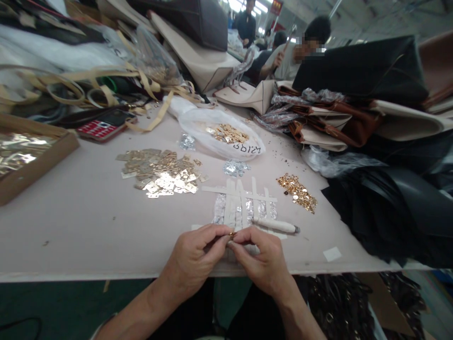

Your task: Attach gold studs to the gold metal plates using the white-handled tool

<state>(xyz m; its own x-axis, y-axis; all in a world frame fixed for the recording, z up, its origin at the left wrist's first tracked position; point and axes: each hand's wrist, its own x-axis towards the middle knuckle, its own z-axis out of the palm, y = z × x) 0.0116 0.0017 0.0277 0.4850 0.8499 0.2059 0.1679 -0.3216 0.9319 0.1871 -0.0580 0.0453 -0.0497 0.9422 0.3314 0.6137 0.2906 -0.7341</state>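
My left hand (pixel 196 257) and my right hand (pixel 260 257) meet at the table's near edge, both pinched on one small gold metal fitting (pixel 231 234) between the fingertips. Just beyond them lie white strips with silvery pieces (pixel 240 203) and a white-handled tool (pixel 278 225). Farther left lies a pile of flat gold plates (pixel 159 172). To the right sits a small heap of gold studs (pixel 297 191). An open plastic bag (pixel 244 148) holding more gold parts lies behind.
A cardboard box (pixel 38 163) with shiny pieces stands at the left. A red calculator (pixel 102 127), tan straps and bagged parts lie at the back left. Leather bags and black material (pixel 389 198) crowd the right side. People sit beyond the table.
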